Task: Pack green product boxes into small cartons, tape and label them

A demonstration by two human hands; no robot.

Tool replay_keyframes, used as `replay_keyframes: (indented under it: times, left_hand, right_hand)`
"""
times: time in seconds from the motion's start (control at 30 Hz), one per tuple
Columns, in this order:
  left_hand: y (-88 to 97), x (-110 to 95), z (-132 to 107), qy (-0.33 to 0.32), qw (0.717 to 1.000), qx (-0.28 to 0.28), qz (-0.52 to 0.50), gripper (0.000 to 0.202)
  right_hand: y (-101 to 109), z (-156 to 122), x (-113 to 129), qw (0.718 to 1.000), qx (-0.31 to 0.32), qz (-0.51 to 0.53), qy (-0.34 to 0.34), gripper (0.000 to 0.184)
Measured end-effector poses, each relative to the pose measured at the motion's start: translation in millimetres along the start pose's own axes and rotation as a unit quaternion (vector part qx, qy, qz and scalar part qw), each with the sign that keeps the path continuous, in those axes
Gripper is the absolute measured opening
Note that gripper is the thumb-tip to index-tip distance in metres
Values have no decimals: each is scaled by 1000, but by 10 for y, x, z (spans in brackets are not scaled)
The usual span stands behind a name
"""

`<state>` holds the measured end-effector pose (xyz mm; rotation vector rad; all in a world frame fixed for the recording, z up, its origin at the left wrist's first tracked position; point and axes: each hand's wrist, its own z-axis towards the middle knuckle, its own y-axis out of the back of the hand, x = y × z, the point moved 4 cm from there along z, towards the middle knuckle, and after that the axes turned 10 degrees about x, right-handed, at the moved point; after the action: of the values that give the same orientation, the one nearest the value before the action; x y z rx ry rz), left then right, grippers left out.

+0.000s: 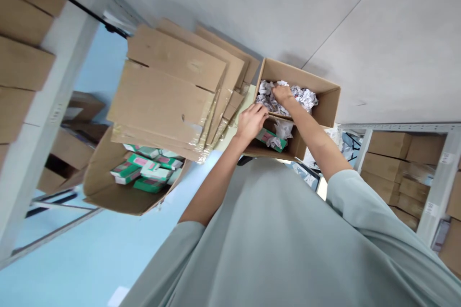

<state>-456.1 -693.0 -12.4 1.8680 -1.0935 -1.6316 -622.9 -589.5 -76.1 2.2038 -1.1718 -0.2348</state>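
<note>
Right hand [283, 93]: down in crumpled paper [306, 98], toward left wall of box [329, 105]. Fingers bent, tips buried; can't tell whether closed on a piece. Left hand [252, 121]: fingers curled, tips at box's near left corner; hold on rim unclear. Paper lies mostly along the left and middle of box. Nearer the body, past that edge, an open section [298, 146] holds green pack [264, 137]. Flattened cartons [165, 91] stacked left. Beyond their near edge, carton [118, 199] of green-and-white packs [153, 184].

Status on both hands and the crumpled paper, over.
Right hand in crumpled paper, grip hidden. Left hand at carton corner. Right forearm partly blocks view.
</note>
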Motion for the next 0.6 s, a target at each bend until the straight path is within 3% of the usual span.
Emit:
replay_keyframes:
  times: [0.17, 0.27, 0.33, 0.43, 0.53, 0.6]
  left_hand:
    - [18, -9, -6, -6, 1000, 14, 20, 14]
    - [6, -3, -6, -5, 1000, 9, 13, 15]
    - [-3, 11, -2, -4, 1000, 8, 0, 14]
    - [19, 45, -16, -16, 999, 13, -34, 19]
    - [108, 95, -113, -31, 998, -7, -54, 39]
    - [165, 146, -231, -23, 998, -28, -50, 49]
  right_hand:
    - [-17, -140, -117, 999, -13, 13, -38, 54]
    - [-2, -366, -255, 995, -75, 42, -53, 55]
    - [-8, -713, -318, 982, -156, 88, -57, 51]
    - [-158, -1523, -258, 946, -260, 184, -58, 54]
    - [-494, -2322, 15, 908, -292, 296, -55, 52]
    - [-750, -2589, 279, 889, -277, 363, -19, 43]
